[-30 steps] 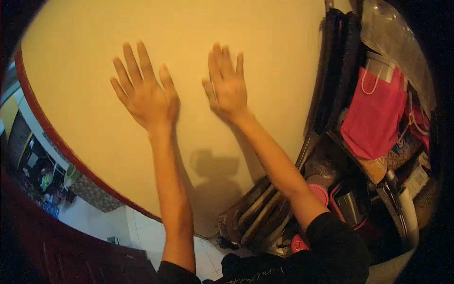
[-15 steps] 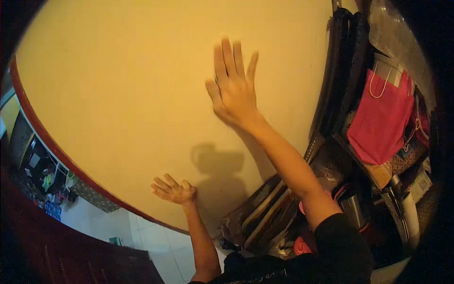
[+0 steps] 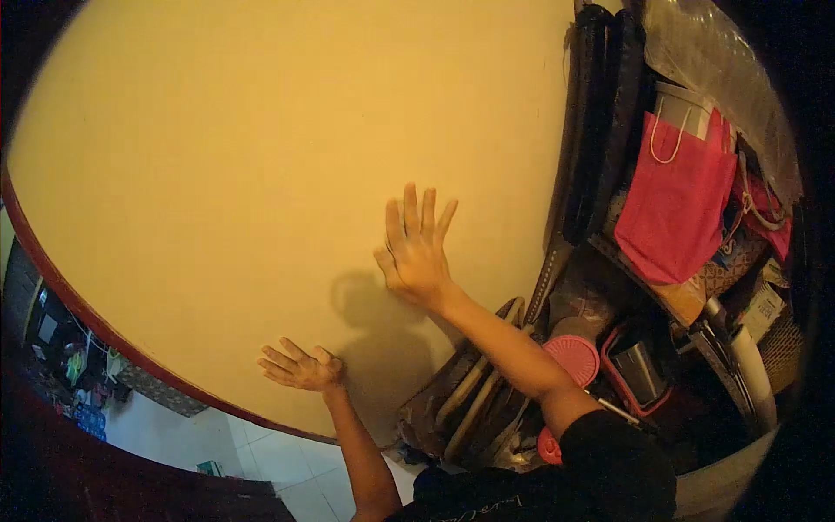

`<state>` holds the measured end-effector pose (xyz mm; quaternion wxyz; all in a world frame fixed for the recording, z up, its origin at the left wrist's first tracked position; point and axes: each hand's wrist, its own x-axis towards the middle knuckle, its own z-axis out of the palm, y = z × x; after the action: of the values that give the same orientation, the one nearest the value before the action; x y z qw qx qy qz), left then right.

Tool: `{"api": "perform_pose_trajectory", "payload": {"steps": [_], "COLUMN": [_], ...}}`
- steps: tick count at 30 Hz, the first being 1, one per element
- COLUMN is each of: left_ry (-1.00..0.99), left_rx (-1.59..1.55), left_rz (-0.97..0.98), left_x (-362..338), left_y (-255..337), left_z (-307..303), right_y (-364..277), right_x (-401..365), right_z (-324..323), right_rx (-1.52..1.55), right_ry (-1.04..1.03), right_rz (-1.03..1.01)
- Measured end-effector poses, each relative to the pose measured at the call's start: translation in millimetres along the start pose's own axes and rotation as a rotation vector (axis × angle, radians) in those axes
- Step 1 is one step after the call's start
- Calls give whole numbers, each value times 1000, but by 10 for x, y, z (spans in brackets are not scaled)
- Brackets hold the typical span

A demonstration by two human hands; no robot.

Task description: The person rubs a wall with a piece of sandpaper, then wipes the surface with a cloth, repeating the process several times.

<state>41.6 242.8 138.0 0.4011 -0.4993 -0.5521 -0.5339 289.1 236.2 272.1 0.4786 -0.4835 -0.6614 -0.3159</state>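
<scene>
**Right hand (image 3: 416, 248) dropped lower on the yellow wall (image 3: 261, 148)**

My right hand had come down the wall from where it reached half a second earlier, while my left hand (image 3: 296, 365) stayed low. A second before, both had been raised side by side. Both hands were empty, fingers spread and palms turned to the plaster, grasping nothing.

The wall lay straight ahead of both palms and filled most of the view. The right hand pointed upward along it, its forearm slanting down to my dark sleeve (image 3: 609, 461). It sat just beside the shadow (image 3: 370, 304) cast on the paint, and looked pressed flat or very nearly so. The left hand was lower and further left, fingers aimed sideways, near the red band (image 3: 174, 384) that edged the wall above the pale floor tiles (image 3: 261, 452). I could not tell whether that palm touched the surface.

To the right the wall ended at a crowded corner with a pink bag (image 3: 674, 196) hanging high and a pink lid (image 3: 571, 358) below it, well apart from either hand. The dark shapes around them, and the curved tubes (image 3: 474, 391) under my right arm, were too dim and tangled to make out, and the lens cut off the frame's edges in black.
</scene>
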Motion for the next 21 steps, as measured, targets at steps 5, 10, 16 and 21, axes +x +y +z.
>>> {"api": "perform_pose_trajectory", "payload": {"steps": [5, 10, 16, 21], "left_ry": [16, 23, 11, 24], "left_rx": [-8, 18, -24, -38], "left_rz": [17, 14, -18, 12], "left_x": [46, 28, -22, 0], "left_y": [23, 8, -34, -13], "left_z": [-29, 7, 48, 5], "right_y": [-235, -258, -265, -238], "right_x": [1336, 2210, 1305, 260], "right_z": [-435, -567, -426, -188], "right_rx": [-46, -100, -74, -86], "right_ry": [135, 274, 88, -49], "right_rz": [31, 64, 17, 52]}}
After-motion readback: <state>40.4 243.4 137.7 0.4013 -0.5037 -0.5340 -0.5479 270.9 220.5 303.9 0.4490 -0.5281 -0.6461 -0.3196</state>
